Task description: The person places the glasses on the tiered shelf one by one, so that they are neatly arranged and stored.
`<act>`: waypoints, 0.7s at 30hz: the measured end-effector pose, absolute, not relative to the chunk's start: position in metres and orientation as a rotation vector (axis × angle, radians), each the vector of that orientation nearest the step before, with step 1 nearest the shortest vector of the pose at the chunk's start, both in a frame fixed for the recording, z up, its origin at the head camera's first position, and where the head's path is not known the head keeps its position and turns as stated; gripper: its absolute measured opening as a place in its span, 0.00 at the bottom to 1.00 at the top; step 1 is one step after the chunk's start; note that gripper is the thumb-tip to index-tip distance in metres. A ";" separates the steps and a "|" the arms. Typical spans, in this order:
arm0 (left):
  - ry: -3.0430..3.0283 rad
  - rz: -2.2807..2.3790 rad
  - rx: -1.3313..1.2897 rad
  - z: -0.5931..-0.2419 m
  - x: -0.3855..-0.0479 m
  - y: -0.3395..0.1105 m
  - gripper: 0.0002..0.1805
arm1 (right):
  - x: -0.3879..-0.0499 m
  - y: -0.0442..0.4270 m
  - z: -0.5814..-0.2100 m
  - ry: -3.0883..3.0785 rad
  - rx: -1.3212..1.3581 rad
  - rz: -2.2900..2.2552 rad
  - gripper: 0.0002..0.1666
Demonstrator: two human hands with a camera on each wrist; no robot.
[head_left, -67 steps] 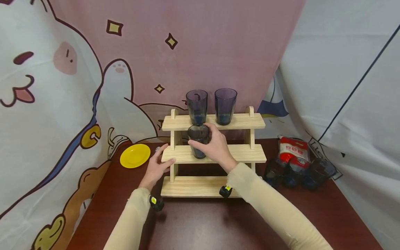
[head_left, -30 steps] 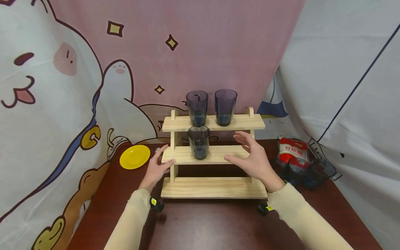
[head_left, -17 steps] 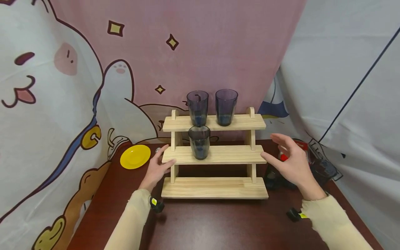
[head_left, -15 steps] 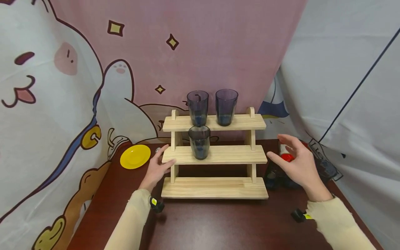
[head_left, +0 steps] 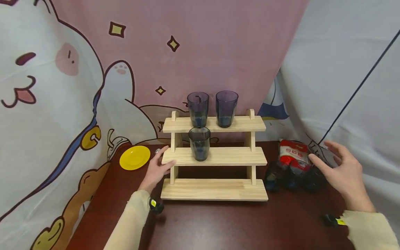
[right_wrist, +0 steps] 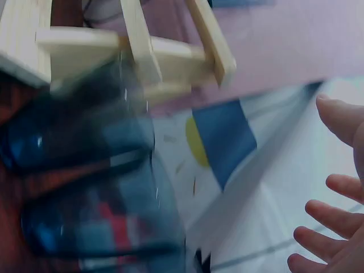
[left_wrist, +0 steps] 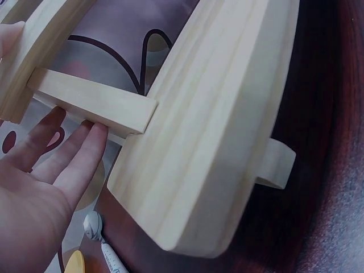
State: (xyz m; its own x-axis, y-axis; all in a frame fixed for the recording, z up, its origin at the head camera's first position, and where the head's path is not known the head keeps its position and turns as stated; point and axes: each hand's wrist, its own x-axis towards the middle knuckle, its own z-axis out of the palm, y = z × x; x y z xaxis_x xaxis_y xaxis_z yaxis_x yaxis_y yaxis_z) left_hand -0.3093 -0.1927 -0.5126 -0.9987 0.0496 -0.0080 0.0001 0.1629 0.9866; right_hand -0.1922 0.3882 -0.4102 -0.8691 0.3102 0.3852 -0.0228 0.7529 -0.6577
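A three-tier wooden shelf (head_left: 231, 157) stands on the table, with two purplish drinking glasses (head_left: 198, 110) upright on its top board. Another dark glass (head_left: 199, 144) is upright on the middle board, left of centre. My left hand (head_left: 156, 170) holds the left end of that board, thumb in front and fingers behind; in the left wrist view the fingers touch a wooden upright (left_wrist: 94, 102). My right hand (head_left: 345, 173) hangs empty at the far right, fingers spread, beside three dark glasses (head_left: 275, 175) on the table. It partly covers the rightmost one.
A red and white bag (head_left: 292, 149) lies behind the right-hand glasses. A yellow plate (head_left: 135, 158) is left of the shelf, near a spoon (left_wrist: 94, 226). Printed cloth (head_left: 231, 45) hangs close behind and along both sides of the table (head_left: 212, 225).
My right hand has let go of the glass on the middle board and moved right, past the shelf to the glasses on the table. My left hand has stayed at the shelf.
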 end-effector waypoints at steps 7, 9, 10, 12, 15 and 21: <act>2.384 2.017 0.079 -0.512 -0.307 -0.193 0.41 | -0.191 0.419 -0.426 -2.598 -0.317 0.941 0.52; 2.389 2.017 0.084 -0.512 -0.308 -0.192 0.41 | -0.192 0.424 -0.432 -2.631 -0.349 0.925 0.54; 2.389 2.018 0.084 -0.513 -0.308 -0.192 0.41 | -0.193 0.427 -0.435 -2.645 -0.362 0.914 0.55; 2.387 2.018 0.084 -0.513 -0.308 -0.191 0.42 | -0.193 0.433 -0.441 -2.671 -0.384 0.882 0.57; 2.382 2.021 0.083 -0.513 -0.309 -0.191 0.43 | -0.195 0.440 -0.451 -2.701 -0.381 0.863 0.59; 2.385 2.027 0.074 -0.513 -0.309 -0.192 0.43 | -0.195 0.451 -0.467 -2.779 -0.284 0.912 0.62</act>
